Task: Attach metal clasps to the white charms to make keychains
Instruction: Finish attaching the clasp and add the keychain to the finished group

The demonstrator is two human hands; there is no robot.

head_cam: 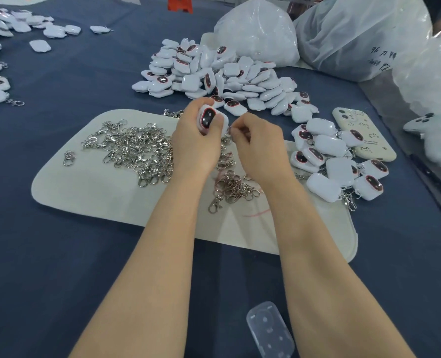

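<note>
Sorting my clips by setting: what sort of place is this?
Probably a small assembly workshop: a heap of identical white charms, a pile of metal clasps, and bulk plastic bags.

The far heap of white plastic charms (214, 73) is smooth and glossy, and some show a dark shiny window. The white plastic charm (209, 119) in the left hand (196, 143) shines the same way, and the right hand (262, 146) pinches a tiny bit of shiny metal (230, 130). The pile of silver metal clasps (134, 151) glitters on a pale cream cloth mat (85, 200), which looks matt. The dark blue cloth-covered worktop (59, 267) is matt too. The see-through plastic bags (260, 32) far right are crinkly and shiny.
</note>
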